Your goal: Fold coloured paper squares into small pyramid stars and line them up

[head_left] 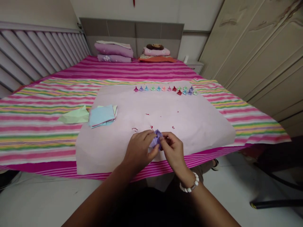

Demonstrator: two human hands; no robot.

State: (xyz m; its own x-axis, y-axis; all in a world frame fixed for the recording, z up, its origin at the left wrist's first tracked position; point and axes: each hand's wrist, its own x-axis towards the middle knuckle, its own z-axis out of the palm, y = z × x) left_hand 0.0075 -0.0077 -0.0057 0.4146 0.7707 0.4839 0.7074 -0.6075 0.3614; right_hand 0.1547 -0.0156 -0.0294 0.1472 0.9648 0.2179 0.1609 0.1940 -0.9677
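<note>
Both my hands meet over the near edge of a large pale pink sheet [189,126] spread on the bed. My left hand [139,149] and my right hand [172,149] pinch a small piece of purple folded paper [156,139] between their fingertips. My right wrist wears a white bead bracelet [190,185]. A stack of square coloured papers [102,115], light blue on top, lies to the left. A loose pale green sheet [74,116] lies beside it. Several small folded paper shapes [165,89] in many colours stand in a row at the sheet's far edge.
The bed has a pink striped cover [35,126]. Folded purple bedding [113,52] and a pink and orange pile [156,54] sit at the headboard. Wardrobe doors [260,56] stand at the right. A dark chair base [276,201] is on the floor at the lower right. Tiny red scraps [134,129] dot the sheet.
</note>
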